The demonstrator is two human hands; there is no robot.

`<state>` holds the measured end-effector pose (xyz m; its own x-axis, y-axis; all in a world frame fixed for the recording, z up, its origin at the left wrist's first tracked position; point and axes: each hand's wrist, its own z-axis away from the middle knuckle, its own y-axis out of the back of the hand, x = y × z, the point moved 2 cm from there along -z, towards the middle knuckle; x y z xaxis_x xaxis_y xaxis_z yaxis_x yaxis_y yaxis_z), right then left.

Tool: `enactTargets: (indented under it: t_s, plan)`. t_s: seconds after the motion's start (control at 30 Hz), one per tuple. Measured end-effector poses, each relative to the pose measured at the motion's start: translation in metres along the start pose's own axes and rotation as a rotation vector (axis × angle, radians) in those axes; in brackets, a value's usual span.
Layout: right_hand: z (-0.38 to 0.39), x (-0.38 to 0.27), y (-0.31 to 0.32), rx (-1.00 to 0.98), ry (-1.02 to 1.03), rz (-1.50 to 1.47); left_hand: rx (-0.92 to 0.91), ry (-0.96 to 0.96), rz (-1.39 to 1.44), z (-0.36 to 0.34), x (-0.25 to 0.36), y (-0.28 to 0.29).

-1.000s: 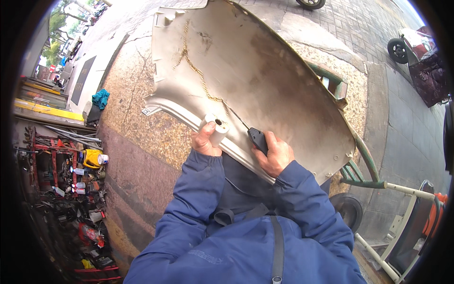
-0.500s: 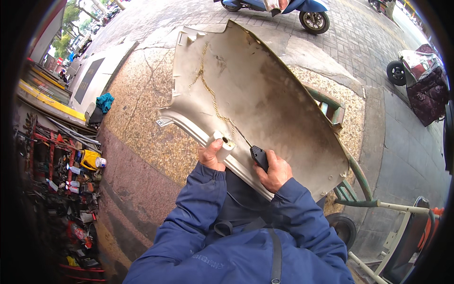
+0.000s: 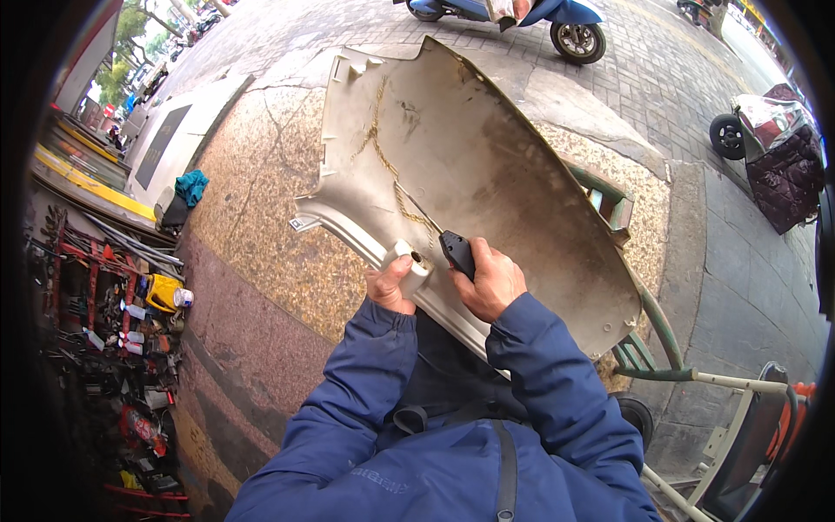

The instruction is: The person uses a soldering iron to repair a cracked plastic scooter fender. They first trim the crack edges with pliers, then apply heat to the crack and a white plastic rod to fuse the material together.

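Note:
A large pale, smudged scooter body panel [image 3: 513, 200] lies tilted in front of me, its hollow inner face up. A bumpy yellowish line [image 3: 383, 157] branches down it along what looks like a crack. My left hand [image 3: 390, 284] grips the panel's near edge, thumb on a white raised socket [image 3: 418, 258] with a dark hole. My right hand [image 3: 492, 283] is closed round the handle of a black-handled tool [image 3: 456, 251] with a thin metal shaft. Its tip rests at or just above the yellowish line; contact is not certain.
A green-framed chair [image 3: 665, 335] stands under the panel's right side. Tools and parts are heaped in red racks [image 3: 122, 287] at the left. A blue scooter [image 3: 557, 22] stands on the paving ahead. A pale metal frame [image 3: 726, 435] is at lower right.
My right hand has moved up and left with the tool, bringing its tip farther up the yellowish line. My left hand keeps its grip; the panel has shifted only slightly.

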<state>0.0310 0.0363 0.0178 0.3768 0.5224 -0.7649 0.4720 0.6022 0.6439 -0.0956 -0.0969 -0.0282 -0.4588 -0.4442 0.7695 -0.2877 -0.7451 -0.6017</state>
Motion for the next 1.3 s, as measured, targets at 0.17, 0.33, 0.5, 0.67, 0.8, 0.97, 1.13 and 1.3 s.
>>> enactTargets:
  t_s: [0.17, 0.33, 0.5, 0.67, 0.8, 0.97, 1.13, 1.3]
  plan:
    - [-0.002, 0.001, -0.003, -0.005, -0.002, 0.024, -0.007, -0.012, 0.002, 0.001, 0.001, -0.002]
    - [-0.003, 0.002, -0.003, -0.018, -0.005, 0.027, -0.058, -0.04, 0.052, 0.0, -0.001, 0.0]
    - [-0.003, 0.002, -0.002, -0.046, -0.014, 0.036, -0.053, -0.02, -0.004, -0.003, -0.004, 0.009]
    - [-0.004, 0.002, -0.003, -0.057, -0.021, 0.039, -0.051, -0.026, 0.004, -0.006, -0.008, 0.015]
    - [-0.004, 0.003, -0.003, -0.057, -0.025, 0.032, -0.042, -0.034, 0.003, -0.006, -0.008, 0.015]
    - [-0.004, 0.004, -0.006, -0.032, -0.03, 0.043, -0.042, -0.03, 0.001, -0.004, -0.006, 0.013]
    - [-0.004, 0.005, -0.007, -0.02, -0.024, 0.049, -0.034, -0.016, -0.014, -0.003, -0.004, 0.011]
    - [-0.003, 0.004, -0.006, -0.023, -0.027, 0.042, -0.04, -0.016, -0.004, -0.004, -0.006, 0.012]
